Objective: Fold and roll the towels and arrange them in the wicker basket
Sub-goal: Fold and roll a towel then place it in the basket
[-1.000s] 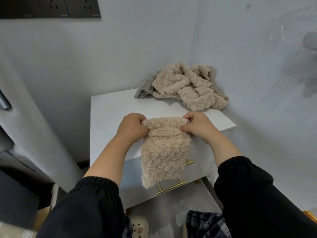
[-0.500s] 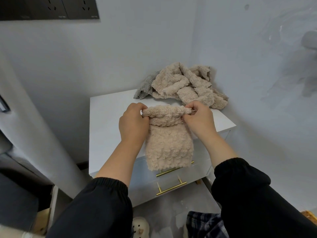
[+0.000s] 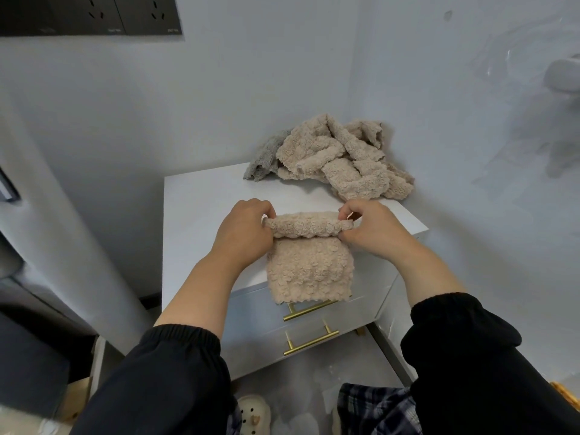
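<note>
A folded beige fluffy towel point(image 3: 309, 268) lies on the front of the white cabinet top point(image 3: 201, 202), its loose end hanging over the front edge down to the drawer. Its far end is curled into a short roll. My left hand point(image 3: 244, 232) pinches the roll's left end and my right hand point(image 3: 368, 229) pinches its right end. A pile of unfolded beige towels point(image 3: 342, 158) with a grey one point(image 3: 263, 158) beside it sits at the back of the top. A sliver of wicker point(image 3: 566, 395) shows at the lower right edge.
The cabinet stands in a corner between two pale walls. Two drawers with brass handles point(image 3: 310, 340) face me. A pale column point(image 3: 62, 215) rises at the left. A slipper point(image 3: 254, 416) lies on the floor below.
The roll has moved away from me onto the cabinet top and grown thicker, and the hanging end has shortened, rising from below the lower handle to the upper one.
</note>
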Demonstrator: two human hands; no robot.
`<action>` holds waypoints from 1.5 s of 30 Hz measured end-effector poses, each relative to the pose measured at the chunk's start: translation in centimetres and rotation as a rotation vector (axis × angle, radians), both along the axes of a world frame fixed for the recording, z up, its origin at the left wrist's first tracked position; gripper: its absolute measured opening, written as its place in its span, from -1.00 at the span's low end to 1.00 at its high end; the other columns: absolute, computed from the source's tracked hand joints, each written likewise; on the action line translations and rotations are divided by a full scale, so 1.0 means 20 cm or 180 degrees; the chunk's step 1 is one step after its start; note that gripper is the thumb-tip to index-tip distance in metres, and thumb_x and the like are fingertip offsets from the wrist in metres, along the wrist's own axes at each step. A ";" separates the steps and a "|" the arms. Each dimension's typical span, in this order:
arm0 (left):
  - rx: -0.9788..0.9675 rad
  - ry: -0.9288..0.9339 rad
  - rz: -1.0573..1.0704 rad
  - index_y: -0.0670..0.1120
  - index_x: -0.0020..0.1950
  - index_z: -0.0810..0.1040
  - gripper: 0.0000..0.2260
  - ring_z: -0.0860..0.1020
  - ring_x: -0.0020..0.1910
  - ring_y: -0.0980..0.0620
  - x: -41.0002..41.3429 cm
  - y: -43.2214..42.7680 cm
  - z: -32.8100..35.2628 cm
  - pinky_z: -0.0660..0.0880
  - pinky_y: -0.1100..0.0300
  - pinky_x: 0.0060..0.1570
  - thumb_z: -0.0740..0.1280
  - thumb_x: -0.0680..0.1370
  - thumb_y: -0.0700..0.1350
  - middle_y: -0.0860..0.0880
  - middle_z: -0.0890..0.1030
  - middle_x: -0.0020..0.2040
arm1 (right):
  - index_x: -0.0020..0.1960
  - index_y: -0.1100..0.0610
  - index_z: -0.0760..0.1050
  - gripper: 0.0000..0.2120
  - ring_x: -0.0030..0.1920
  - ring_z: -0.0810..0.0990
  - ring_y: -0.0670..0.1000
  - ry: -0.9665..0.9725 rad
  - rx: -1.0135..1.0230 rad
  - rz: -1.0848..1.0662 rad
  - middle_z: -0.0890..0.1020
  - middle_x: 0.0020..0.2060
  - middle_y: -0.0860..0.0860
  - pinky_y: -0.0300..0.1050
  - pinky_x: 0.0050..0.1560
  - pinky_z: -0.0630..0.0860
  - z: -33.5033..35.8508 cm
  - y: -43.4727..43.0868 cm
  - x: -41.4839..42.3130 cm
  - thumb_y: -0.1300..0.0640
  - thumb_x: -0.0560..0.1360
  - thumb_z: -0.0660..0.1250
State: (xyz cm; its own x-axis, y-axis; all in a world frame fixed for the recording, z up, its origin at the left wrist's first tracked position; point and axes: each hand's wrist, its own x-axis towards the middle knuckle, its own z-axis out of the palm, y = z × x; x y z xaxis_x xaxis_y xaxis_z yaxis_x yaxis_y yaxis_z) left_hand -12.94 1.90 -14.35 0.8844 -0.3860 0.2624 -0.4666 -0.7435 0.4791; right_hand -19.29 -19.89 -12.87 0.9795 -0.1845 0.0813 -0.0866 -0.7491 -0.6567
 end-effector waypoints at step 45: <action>-0.0533 -0.0146 0.0181 -0.02 -0.11 0.42 -0.70 0.42 0.00 -0.01 0.04 -0.08 -0.04 0.35 0.12 -0.13 0.26 0.34 -0.40 0.01 0.50 0.01 | 0.04 0.19 0.52 -0.70 0.12 0.40 0.06 -0.1042 -0.0535 -0.0319 0.48 -0.02 0.05 -0.16 -0.04 0.31 -0.10 0.10 0.11 0.42 0.35 0.32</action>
